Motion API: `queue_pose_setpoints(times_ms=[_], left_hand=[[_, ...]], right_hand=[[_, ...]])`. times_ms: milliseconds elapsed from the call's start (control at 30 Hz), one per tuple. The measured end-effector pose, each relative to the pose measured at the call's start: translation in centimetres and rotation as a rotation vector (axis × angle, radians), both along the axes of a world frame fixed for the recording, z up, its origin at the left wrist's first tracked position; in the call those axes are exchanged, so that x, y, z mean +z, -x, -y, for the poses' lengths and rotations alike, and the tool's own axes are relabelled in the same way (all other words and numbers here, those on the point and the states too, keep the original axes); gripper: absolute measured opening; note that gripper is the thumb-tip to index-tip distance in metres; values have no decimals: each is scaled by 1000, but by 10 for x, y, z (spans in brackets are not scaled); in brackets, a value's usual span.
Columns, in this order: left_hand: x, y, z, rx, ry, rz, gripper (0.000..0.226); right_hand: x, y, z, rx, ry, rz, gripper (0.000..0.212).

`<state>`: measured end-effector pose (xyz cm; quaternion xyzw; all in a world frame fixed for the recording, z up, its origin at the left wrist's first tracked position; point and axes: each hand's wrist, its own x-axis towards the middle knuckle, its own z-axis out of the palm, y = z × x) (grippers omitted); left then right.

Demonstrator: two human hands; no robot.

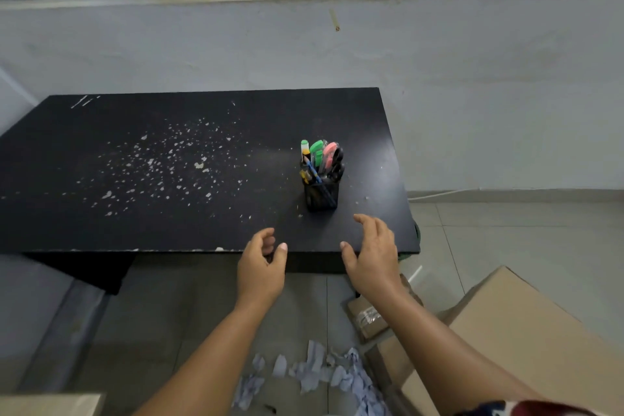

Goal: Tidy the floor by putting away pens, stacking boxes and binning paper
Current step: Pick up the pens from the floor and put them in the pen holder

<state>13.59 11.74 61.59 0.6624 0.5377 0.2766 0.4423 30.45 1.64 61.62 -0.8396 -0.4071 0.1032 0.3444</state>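
A black mesh pen holder (320, 195) stands upright near the right end of the black table (152, 162), filled with pens, highlighters and black-handled scissors (336, 162). My left hand (261, 267) hovers at the table's front edge, fingers loosely curled, holding nothing. My right hand (373, 253) hovers just in front of the holder, fingers relaxed and empty. Torn pale paper scraps (324, 375) lie on the tiled floor between my forearms. Cardboard boxes lie at the right: a large one (526, 331) and a small taped one (368, 317).
A white wall with a window ledge rises behind the table. White paint flecks cover the table's left half. A white cable (435, 194) runs along the floor at the wall. Another cardboard edge (47, 404) shows at the bottom left.
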Motion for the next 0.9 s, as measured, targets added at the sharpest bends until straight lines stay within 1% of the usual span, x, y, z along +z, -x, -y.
queue_pose_setpoints(times_ms=[133,267,467,600,733,800,900], left_hand=[[-14,31,33,-64,70,-93,26],[-27,67,62,-127,143,-160,16],[-57,139,101,-181,214,-212,12],[-86,167,117,-185,226,-244,13],[-131,182,136,-175,242,-280,16],[-161,184,146,-165,233,-286,15],[-230,186,163,-143,228,-273,13]], right_hand=[[-6,27,35,-11,47,-56,49],[-18,63,74,-34,146,-86,47],[-46,130,134,-75,209,-171,39],[-76,155,160,-60,258,-171,32],[-123,168,181,-19,323,-199,23],[-155,172,190,-6,332,-245,18],[-225,180,202,-49,338,-346,14]])
